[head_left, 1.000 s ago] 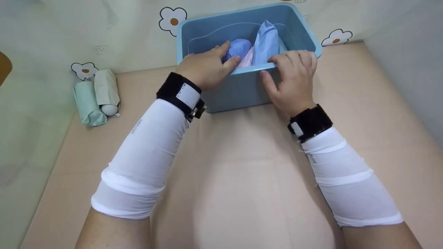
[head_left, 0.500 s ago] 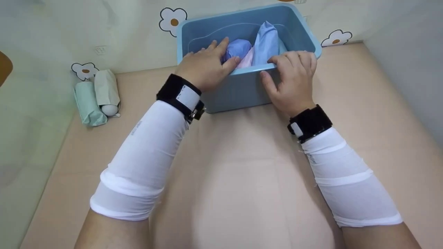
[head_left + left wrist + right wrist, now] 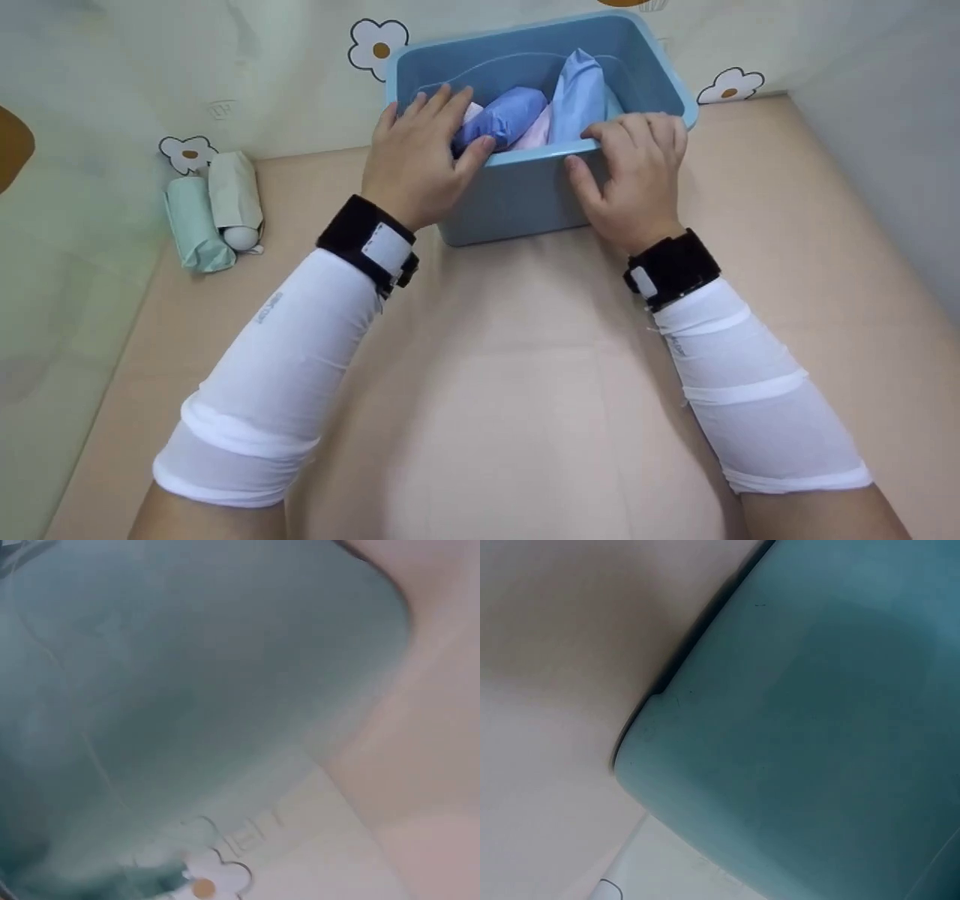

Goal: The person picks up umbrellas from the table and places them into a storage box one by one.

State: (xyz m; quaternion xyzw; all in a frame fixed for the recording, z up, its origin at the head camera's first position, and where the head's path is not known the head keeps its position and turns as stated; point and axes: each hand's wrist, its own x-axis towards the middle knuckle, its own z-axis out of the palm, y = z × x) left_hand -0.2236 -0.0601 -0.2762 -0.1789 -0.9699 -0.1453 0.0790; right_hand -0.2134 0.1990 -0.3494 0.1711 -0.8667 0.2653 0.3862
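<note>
A light blue plastic bin (image 3: pixel 517 199) stands at the back, holding a periwinkle fabric bundle (image 3: pixel 510 116), a pale blue bundle (image 3: pixel 578 101) propped up and a pink one (image 3: pixel 536 131) between them. My left hand (image 3: pixel 415 161) lies across the bin's near left rim, its fingers straight and spread beside the periwinkle bundle, the thumb at the rim. My right hand (image 3: pixel 637 176) grips the near right rim, thumb outside and fingers curled over the edge. Both wrist views show mostly the bin's outer wall (image 3: pixel 225 652) (image 3: pixel 780 712), with neither hand's fingers in sight.
On the left, a mint-green sleeved roll (image 3: pixel 196 225) lies beside a cream compact umbrella (image 3: pixel 235 187) with a round pale handle. Behind the bin hangs a flower-printed curtain (image 3: pixel 300 75). A peach cloth (image 3: pixel 517 390) covers the surface.
My left hand has shifted left and slightly toward me along the rim, exposing more of the periwinkle bundle. The right hand keeps its grip on the bin in the same place.
</note>
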